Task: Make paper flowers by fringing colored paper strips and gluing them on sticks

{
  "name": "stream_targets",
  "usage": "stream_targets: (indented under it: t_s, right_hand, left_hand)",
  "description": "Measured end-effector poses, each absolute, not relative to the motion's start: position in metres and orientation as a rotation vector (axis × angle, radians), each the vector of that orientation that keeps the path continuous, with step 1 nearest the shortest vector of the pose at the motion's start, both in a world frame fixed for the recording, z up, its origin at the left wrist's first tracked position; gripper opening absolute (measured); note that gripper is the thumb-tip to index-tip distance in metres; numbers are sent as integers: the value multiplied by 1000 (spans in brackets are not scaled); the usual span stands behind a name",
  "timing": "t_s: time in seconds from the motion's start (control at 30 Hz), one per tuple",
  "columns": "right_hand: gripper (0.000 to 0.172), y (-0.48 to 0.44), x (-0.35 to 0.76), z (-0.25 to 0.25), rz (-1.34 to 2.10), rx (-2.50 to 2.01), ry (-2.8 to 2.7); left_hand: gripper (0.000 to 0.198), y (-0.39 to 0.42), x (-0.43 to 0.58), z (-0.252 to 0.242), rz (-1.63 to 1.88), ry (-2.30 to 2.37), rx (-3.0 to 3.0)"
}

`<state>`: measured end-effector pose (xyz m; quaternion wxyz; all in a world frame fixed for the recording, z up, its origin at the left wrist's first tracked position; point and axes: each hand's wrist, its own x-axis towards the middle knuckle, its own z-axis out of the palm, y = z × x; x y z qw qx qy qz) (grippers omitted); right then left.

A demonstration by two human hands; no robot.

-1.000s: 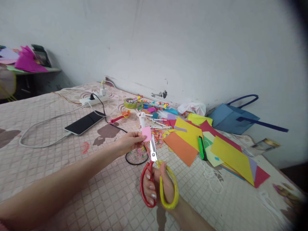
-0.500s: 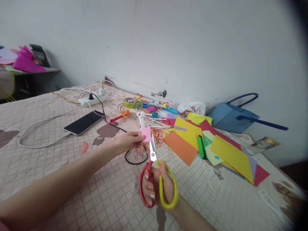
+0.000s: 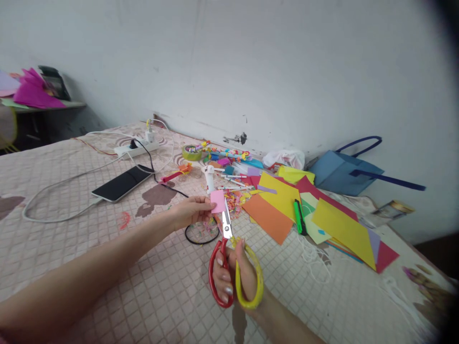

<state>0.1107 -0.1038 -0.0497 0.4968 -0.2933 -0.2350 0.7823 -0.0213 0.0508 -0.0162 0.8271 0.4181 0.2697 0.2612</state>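
Observation:
Between its thumb and fingers my left hand [image 3: 195, 211] pinches a small pink paper piece [image 3: 217, 201], held up above the bed-like quilted surface. My right hand [image 3: 234, 274] is wrapped through the handles, one red and one yellow, of a pair of scissors [image 3: 226, 228]. The blades point away from me and lie close together, with their tips at the lower right edge of the pink paper. Whether the paper is between the blades I cannot tell. Just behind the paper stands a white glue gun [image 3: 209, 178], its lower part hidden.
A phone [image 3: 122, 183] on a cable and a white power strip [image 3: 136, 149] lie at left. Orange paper [image 3: 268, 219], yellow sheets [image 3: 342, 232] and a green cutter [image 3: 299, 217] are at right. A blue bag [image 3: 346, 172] rests by the wall; paper scraps [image 3: 234, 201] lie behind the scissors.
The scissor blades have drawn closer together, and their tips now meet the pink paper's edge. My left hand has hardly moved. The whole view has shifted slightly.

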Motion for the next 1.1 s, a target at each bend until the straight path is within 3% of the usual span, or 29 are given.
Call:
stream_targets:
  t_s: [1.1]
  right_hand:
    - [62, -103, 111, -49, 1897, -675, -543]
  left_hand:
    - [19, 50, -23, -24, 363, 469, 1070]
